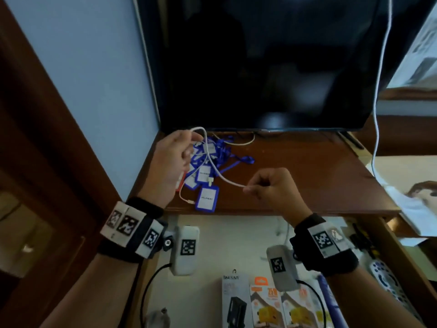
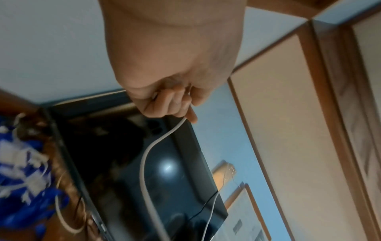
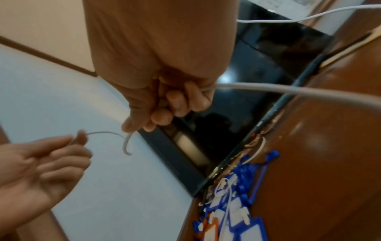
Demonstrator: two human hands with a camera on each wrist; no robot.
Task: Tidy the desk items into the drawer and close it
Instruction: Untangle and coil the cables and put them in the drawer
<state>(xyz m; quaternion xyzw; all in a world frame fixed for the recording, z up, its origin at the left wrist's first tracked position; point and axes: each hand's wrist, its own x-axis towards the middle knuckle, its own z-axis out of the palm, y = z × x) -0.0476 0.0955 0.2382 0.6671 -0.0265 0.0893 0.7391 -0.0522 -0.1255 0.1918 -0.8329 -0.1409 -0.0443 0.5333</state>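
Above the desk (image 1: 307,171), one white cable (image 1: 214,168) pinched between two hands' fingers (image 1: 247,189).

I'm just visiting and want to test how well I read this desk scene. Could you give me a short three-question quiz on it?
1. True or false: both hands hold the same white cable.
2. What lies on the desk under that cable? A) blue badge holders, B) a keyboard, C) a mug.
3. Fill in: the drawer below the desk edge is ___ (open or closed).

Key:
1. True. The left hand pinches a loop of it, and the right hand grips it further along.
2. A, the blue badge holders with their lanyards.
3. Open; boxed items show inside.
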